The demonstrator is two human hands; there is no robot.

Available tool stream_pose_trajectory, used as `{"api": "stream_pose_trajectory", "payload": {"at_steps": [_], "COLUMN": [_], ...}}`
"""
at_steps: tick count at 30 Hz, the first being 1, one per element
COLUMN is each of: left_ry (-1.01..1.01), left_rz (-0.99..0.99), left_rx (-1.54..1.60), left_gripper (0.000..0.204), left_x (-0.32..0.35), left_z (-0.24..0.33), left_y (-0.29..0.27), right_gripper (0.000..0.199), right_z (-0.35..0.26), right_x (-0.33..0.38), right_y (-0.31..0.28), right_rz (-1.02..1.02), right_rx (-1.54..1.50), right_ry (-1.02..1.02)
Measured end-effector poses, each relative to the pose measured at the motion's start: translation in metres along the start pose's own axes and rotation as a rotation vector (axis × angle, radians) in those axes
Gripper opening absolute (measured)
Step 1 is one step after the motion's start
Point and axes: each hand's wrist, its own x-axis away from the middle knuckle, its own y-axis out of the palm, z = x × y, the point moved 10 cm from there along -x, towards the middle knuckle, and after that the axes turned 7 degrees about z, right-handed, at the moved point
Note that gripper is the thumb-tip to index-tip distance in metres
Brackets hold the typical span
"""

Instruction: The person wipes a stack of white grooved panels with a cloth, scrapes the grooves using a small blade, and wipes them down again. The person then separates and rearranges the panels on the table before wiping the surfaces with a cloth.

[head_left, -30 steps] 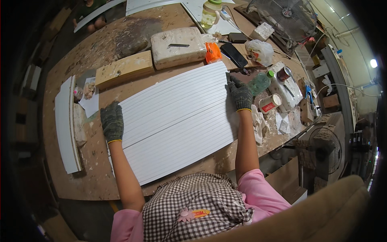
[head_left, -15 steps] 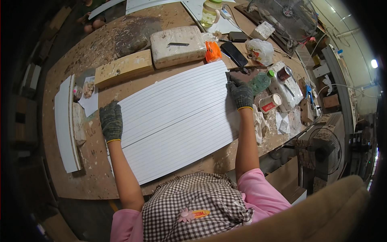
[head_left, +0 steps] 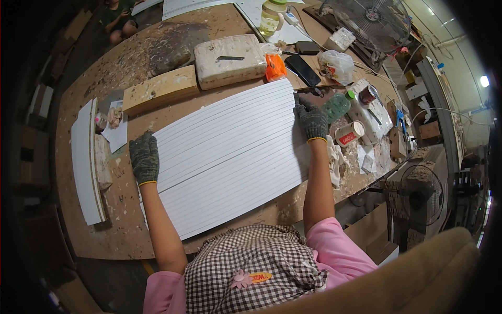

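Observation:
A large white panel with parallel grooves (head_left: 230,172) lies at a slant across the worktable, a darker seam running along its middle. My left hand (head_left: 144,158), in a dark grey-green knit glove, is closed on the panel's left edge. At the far right end, my right hand (head_left: 312,119) in a matching glove grips the opposite edge. The fingertips of both hands are partly hidden at the edges. Left of my left hand stand narrow white boards (head_left: 86,162) on the table.
Beyond the panel sit a wooden block (head_left: 160,90) and a plastic-wrapped block (head_left: 230,62) with a dark blade on it. A phone (head_left: 303,71), a green bottle (head_left: 338,106) and a paper cup (head_left: 350,134) crowd the right. A fan (head_left: 368,23) stands at the back.
My hands and the panel stay almost where they were. At the far left back, another person has shifted and shows more in view.

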Motion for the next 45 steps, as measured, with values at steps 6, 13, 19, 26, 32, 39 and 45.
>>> {"api": "stream_pose_trajectory", "payload": {"at_steps": [6, 13, 19, 26, 32, 39, 45], "left_ry": [-0.005, 0.027, -0.005, -0.003, 0.034, 0.021, 0.039], "left_rz": [0.018, 0.089, -0.002, 0.018, 0.051, 0.069, 0.061], "left_rx": [0.014, 0.025, -0.034, 0.01, 0.013, 0.012, -0.001], "left_gripper": [0.029, 0.029, 0.029, 0.029, 0.028, 0.027, 0.027], "left_x": [-0.001, 0.003, 0.001, 0.0, 0.0, 0.0, -0.002], "left_z": [0.0, 0.0, 0.0, -0.003, 0.0, 0.004, 0.007], "left_y": [-0.001, -0.007, 0.001, 0.0, -0.002, -0.01, -0.006], "right_gripper": [0.034, 0.033, 0.034, 0.035, 0.033, 0.03, 0.032], "right_z": [0.004, -0.002, 0.009, -0.014, -0.003, -0.011, -0.008], "right_x": [-0.001, 0.001, 0.002, 0.008, 0.003, 0.009, 0.012], "right_y": [0.003, -0.002, -0.002, 0.004, 0.008, 0.007, 0.004], "right_rz": [0.043, 0.145, 0.143, -0.042, -0.028, -0.009, 0.005], "right_rx": [-0.016, -0.076, -0.18, -0.105, -0.05, -0.039, -0.057], "right_ry": [0.034, -0.052, 0.006, -0.057, -0.026, -0.101, -0.042]}}
